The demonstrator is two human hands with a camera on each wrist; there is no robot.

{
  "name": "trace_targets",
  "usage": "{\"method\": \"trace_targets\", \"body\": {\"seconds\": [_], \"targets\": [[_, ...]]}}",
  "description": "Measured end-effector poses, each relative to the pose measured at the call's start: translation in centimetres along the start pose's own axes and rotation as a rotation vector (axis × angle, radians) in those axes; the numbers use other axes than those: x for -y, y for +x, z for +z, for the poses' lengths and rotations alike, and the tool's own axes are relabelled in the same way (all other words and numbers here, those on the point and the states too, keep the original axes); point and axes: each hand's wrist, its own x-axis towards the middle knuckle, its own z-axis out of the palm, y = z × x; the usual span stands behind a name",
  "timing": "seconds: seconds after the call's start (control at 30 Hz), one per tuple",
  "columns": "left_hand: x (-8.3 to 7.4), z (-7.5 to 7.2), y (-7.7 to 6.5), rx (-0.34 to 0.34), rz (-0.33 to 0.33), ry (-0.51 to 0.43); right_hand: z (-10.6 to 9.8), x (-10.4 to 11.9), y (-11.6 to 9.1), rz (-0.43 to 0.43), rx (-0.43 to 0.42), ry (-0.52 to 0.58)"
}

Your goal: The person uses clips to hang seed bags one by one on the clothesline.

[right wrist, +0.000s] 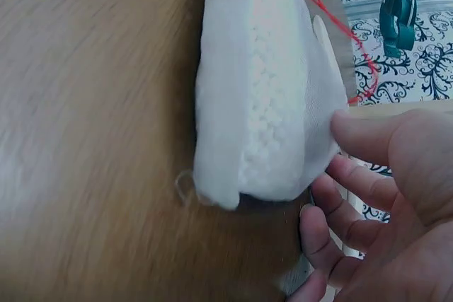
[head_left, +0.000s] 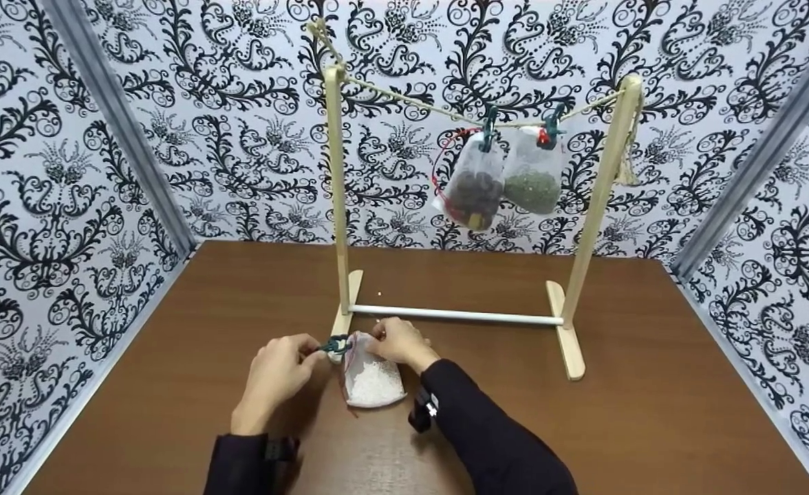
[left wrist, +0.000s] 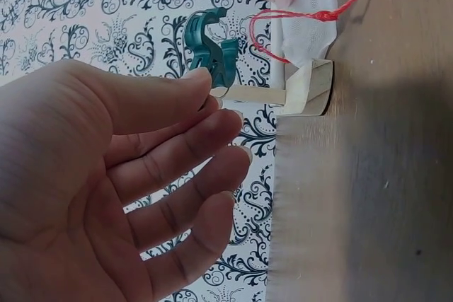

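Between thumb and forefinger, my left hand (head_left: 275,377) pinches a dark green clothespin-like clip (left wrist: 205,51). Its jaws stick up past the fingertips, apart from any bag in the left wrist view. My right hand (head_left: 404,342) pinches the upper edge of a small sheer white drawstring bag (head_left: 375,385) between thumb and fingers. White grains fill the bag's lower part, seen through the cloth. A red drawstring (left wrist: 325,15) hangs from the bag on the side toward the clip. The bag is close to the tabletop, in front of the stand's left foot.
A wooden stand (head_left: 336,192) with a white crossbar (head_left: 456,315) rises behind my hands. From its rope (head_left: 411,101), green clips hold a bag of dark contents (head_left: 475,189) and a bag of green contents (head_left: 532,182). Patterned walls enclose the brown table (head_left: 170,385).
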Motion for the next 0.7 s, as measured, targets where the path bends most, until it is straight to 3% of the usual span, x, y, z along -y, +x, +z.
{"method": "trace_targets", "body": {"seconds": [0.17,0.53,0.7], "targets": [[0.1,0.1,0.0,-0.006,0.000,-0.007,0.0,0.1,0.0,-0.016,0.018,-0.019],[0.3,0.9,-0.2,-0.026,0.018,-0.009,-1.1,-1.9,0.1,-0.184,-0.001,0.038],[0.0,1.1,0.1,-0.112,0.061,-0.031,-2.0,-1.6,0.1,-0.200,0.052,0.141]]}}
